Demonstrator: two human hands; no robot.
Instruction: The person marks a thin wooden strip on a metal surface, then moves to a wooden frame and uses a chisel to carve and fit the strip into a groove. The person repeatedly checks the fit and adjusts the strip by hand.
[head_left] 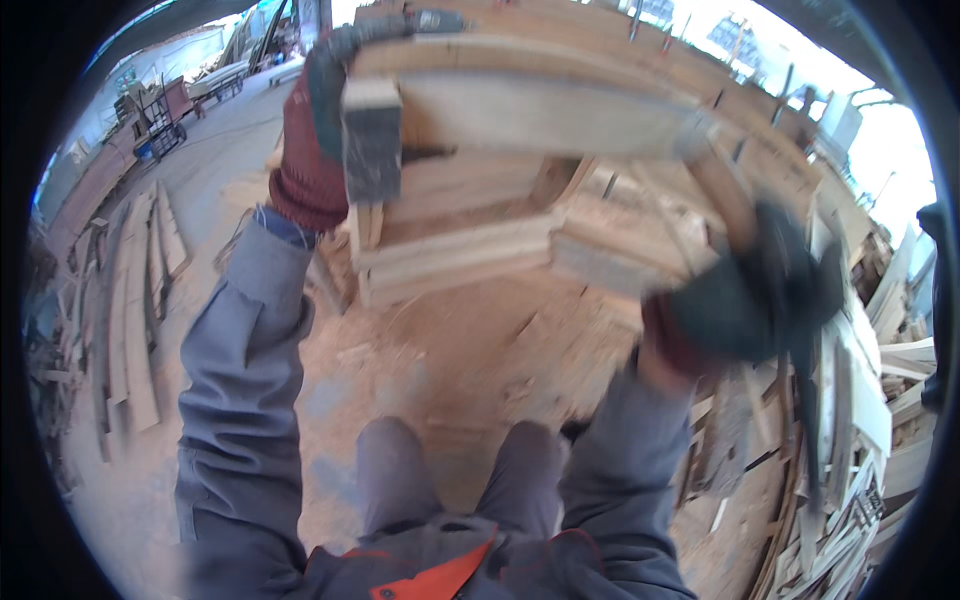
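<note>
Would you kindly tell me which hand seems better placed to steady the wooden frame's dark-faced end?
Probably the left hand: it is close beside that dark-faced end of the wooden frame, while the right hand is across at the opposite side, its grip blurred.

Cannot sharply make out right gloved hand [735, 308], motion-blurred; cannot fully see left gloved hand [318, 125], partly behind wooden frame [550, 115].

Floor [235, 125] strewn with sawdust [440, 340]. Planks [137, 320] lie side by side at left. Scrap wood [725, 445] lies at right, apparently heaped.
</note>
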